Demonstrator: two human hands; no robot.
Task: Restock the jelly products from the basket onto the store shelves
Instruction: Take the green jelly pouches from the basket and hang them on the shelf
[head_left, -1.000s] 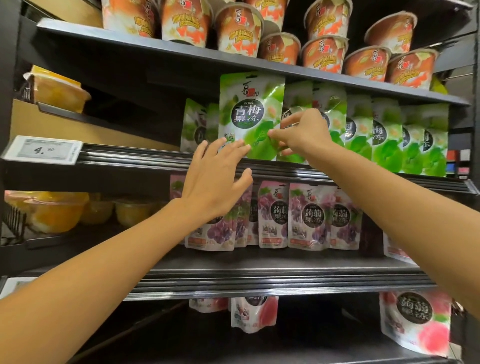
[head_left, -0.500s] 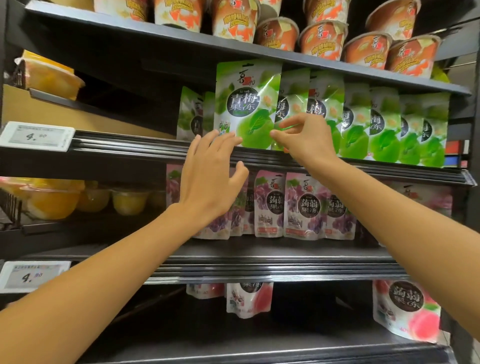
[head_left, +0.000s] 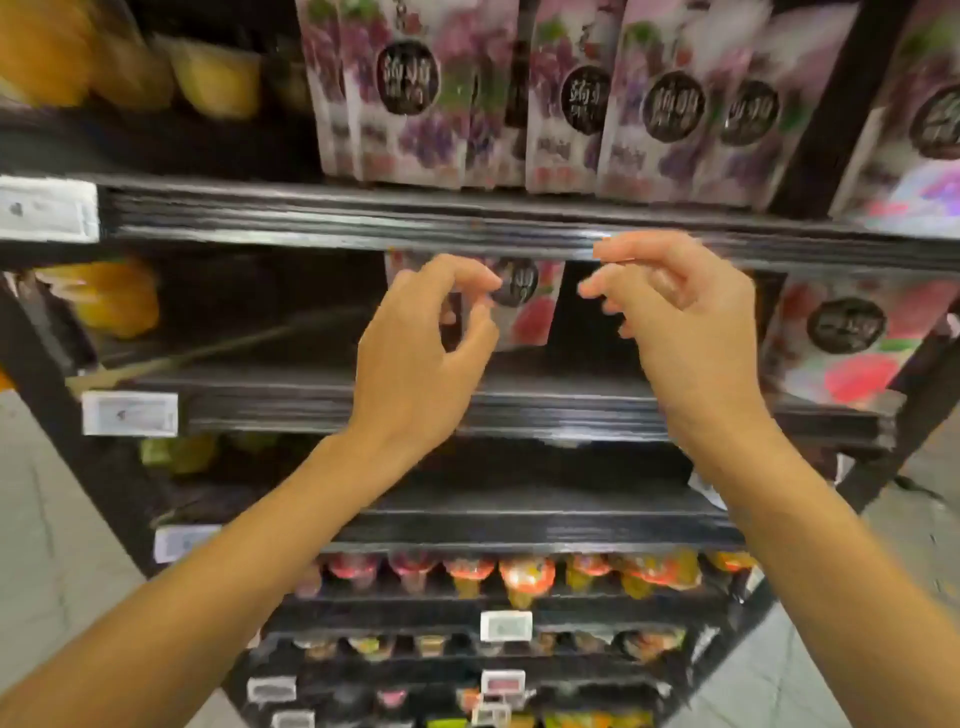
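**Jelly pouches (head_left: 535, 319) on the shelf: light, soft and slick, best taken by the top seal**

Jelly pouches with pink fruit on the front stand upright on the middle shelf (head_left: 311, 402), one straight behind the left hand (head_left: 415, 358) and another (head_left: 852, 338) well apart to the right, with a dark gap between them. Grape jelly pouches (head_left: 415, 98) fill the shelf above in a tight row, and small jelly cups (head_left: 519, 571) line a lower shelf. The basket is nowhere in sight.

Both hands are raised in front of the middle shelf, near each other but not touching. The left hand has its thumb and forefinger curled close together, the right hand (head_left: 685, 332) has its fingers loosely bent, and as far as the blur allows, neither holds anything.

I judge these pouches light and floppy: thin glossy film, a soft filling that sags to the bottom, and a flat stiff seal along the top. The film looks slippery, so a squeeze on the belly would likely let it slide or bulge. A pinch on the top seal or an upper corner seems surest, with the other hand steadying the base so that it stands. Crowded neighbours would probably topple if nudged.
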